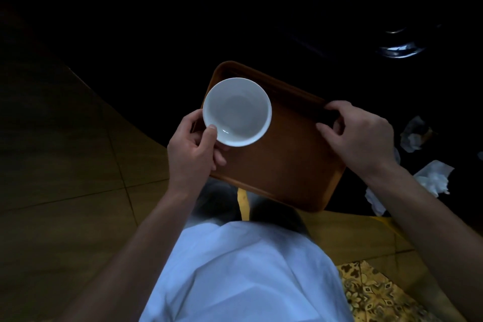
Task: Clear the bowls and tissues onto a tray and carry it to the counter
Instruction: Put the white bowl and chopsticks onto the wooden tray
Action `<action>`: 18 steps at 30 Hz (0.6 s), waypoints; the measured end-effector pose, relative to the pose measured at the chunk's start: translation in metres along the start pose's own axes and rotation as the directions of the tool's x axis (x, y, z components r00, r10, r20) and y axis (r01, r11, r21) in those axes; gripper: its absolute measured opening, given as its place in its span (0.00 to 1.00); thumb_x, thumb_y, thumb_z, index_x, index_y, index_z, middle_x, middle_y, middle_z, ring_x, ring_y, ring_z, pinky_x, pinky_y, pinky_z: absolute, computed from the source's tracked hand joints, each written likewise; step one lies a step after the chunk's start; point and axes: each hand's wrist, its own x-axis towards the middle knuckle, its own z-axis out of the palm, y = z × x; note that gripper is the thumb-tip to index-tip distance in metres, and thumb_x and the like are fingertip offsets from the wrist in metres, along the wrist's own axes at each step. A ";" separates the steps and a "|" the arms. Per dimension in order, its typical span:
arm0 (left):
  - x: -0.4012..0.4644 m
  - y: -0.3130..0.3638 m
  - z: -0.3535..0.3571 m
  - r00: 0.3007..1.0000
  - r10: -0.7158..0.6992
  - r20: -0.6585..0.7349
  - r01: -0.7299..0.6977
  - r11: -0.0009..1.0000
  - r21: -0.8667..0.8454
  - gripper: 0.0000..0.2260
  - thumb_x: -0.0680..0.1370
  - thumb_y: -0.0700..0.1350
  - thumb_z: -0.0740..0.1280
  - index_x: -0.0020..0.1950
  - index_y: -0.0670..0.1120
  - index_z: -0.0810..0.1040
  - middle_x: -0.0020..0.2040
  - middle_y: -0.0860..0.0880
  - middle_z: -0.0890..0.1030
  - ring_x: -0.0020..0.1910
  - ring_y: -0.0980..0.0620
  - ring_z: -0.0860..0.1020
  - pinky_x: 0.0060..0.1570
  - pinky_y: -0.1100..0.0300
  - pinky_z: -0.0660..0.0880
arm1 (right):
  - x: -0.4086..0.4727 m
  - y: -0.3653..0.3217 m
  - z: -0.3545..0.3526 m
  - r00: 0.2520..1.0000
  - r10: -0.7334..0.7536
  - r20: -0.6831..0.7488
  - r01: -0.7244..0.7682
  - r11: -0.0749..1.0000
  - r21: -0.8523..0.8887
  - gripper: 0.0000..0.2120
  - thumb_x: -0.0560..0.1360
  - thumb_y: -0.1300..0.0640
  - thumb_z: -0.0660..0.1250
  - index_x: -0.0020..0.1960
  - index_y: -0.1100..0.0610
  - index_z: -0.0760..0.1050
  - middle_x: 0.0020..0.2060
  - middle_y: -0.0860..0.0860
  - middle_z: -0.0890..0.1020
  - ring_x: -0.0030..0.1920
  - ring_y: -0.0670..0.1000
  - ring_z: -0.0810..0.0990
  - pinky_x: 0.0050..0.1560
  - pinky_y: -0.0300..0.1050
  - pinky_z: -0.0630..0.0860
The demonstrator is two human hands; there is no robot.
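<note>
Two hands at work over a brown tray (282,165). Left hand (193,146) grips one white bowl (237,112), thumb on the rim, fingers beneath; the bowl sits over the tray's far-left corner, whether resting or just above cannot be told. Right hand (360,133) is closed on the tray's right rim, thumb inside, fingers over the edge. Tray lies at the near edge of a dark tabletop (261,21), its near corner overhanging. Crumpled tissues (433,180) lie on the tabletop just right of the right wrist, a further crumpled piece (415,136) beyond them. Dark glossy vessels (400,44), indistinct, stand well beyond the right hand. Below: white shirt (243,277), yellowish tiled floor (65,165).
</note>
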 end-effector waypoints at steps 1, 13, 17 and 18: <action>0.000 0.000 0.001 1.000 0.000 -0.005 0.000 1.000 -0.010 0.15 0.83 0.42 0.64 0.70 0.45 0.73 0.35 0.42 0.83 0.26 0.47 0.79 0.24 0.59 0.74 | -0.001 0.005 0.001 1.000 0.000 -0.013 0.000 1.000 -0.002 0.15 0.75 0.48 0.73 0.58 0.53 0.80 0.35 0.47 0.80 0.37 0.50 0.81 0.38 0.44 0.75; 0.018 0.009 0.008 1.000 -0.013 -0.025 0.012 0.999 -0.042 0.16 0.84 0.42 0.63 0.72 0.44 0.70 0.39 0.38 0.84 0.26 0.45 0.79 0.25 0.58 0.73 | 0.002 0.011 0.021 0.982 0.049 -0.183 -0.030 0.994 0.105 0.10 0.77 0.52 0.72 0.53 0.57 0.80 0.41 0.53 0.85 0.39 0.52 0.84 0.39 0.50 0.81; 0.015 0.011 0.011 0.999 -0.041 -0.032 0.038 0.996 -0.083 0.16 0.84 0.41 0.63 0.71 0.45 0.69 0.37 0.41 0.85 0.25 0.47 0.78 0.23 0.59 0.72 | 0.001 0.011 0.023 0.979 0.078 -0.187 -0.062 0.994 0.090 0.10 0.76 0.50 0.71 0.52 0.56 0.80 0.37 0.51 0.84 0.37 0.52 0.83 0.37 0.50 0.80; 0.014 0.011 0.012 0.998 -0.046 -0.036 0.042 0.995 -0.087 0.16 0.84 0.42 0.63 0.72 0.45 0.69 0.37 0.41 0.85 0.25 0.47 0.78 0.23 0.59 0.72 | 0.000 0.011 0.022 0.978 0.081 -0.191 -0.066 0.994 0.085 0.10 0.76 0.50 0.72 0.52 0.56 0.80 0.36 0.51 0.83 0.36 0.52 0.83 0.36 0.50 0.80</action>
